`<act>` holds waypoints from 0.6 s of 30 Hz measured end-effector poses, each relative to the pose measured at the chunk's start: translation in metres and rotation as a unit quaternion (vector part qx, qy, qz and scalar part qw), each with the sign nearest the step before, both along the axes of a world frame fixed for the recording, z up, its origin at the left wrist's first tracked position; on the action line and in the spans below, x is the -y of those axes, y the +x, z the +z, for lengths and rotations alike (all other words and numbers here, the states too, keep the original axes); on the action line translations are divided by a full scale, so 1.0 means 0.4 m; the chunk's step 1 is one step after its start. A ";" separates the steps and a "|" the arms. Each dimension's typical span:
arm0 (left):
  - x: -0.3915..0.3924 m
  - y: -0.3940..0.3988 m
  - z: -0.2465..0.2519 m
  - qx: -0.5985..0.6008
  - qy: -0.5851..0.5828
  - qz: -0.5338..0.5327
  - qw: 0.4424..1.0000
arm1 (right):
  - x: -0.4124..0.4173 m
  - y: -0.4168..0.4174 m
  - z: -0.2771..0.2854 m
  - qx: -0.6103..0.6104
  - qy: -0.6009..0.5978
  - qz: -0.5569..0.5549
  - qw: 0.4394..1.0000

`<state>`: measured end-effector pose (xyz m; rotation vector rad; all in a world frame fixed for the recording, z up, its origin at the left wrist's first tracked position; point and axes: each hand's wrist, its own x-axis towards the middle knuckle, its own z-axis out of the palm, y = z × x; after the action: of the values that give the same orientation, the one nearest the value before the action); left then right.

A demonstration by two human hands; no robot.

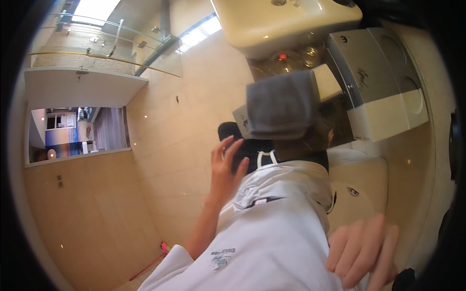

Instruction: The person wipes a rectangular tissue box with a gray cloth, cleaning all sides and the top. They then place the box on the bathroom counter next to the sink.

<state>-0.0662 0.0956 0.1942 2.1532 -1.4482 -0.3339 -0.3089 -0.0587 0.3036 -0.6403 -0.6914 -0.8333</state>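
Note:
My left hand (pixel 227 163) hangs in front of my body with its fingers apart and nothing in it, close to the dark surface by my trousers. My right hand (pixel 364 251), slightly blurred, is at the lower right beside my white shirt, fingers bent; its palm is hidden, so I cannot tell whether it holds anything. A dark grey folded cloth, perhaps a towel (pixel 280 105), lies over a light box (pixel 242 120) on a dark marble-like counter (pixel 309 145). Clear rounded containers (pixel 284 63), one with a red part, stand behind the cloth.
A cream washbasin (pixel 291 32) is at the top. Right of the cloth is a grey and cream drawer unit (pixel 382 83) bearing writing. Below it sits a cream toilet (pixel 358 182). A glass screen (pixel 160 54) and a white door (pixel 83 87) are at the left, with a pink-headed tool (pixel 165 248) near the floor.

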 end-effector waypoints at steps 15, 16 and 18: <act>0.211 0.062 -0.091 -0.122 -0.069 -0.004 0.990 | 0.051 0.268 -0.298 -0.572 -0.455 -0.493 0.472; 0.227 0.061 -0.091 -0.153 -0.057 0.007 0.987 | 0.069 0.253 -0.308 -0.578 -0.464 -0.500 0.448; 0.238 0.074 -0.116 -0.143 -0.062 0.002 0.988 | 0.103 0.222 -0.303 -0.604 -0.454 -0.519 0.399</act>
<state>-0.0365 0.0004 0.1479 1.9187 -1.2666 -0.5142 -0.2200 -0.0997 0.1825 -2.5164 0.9548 -0.7004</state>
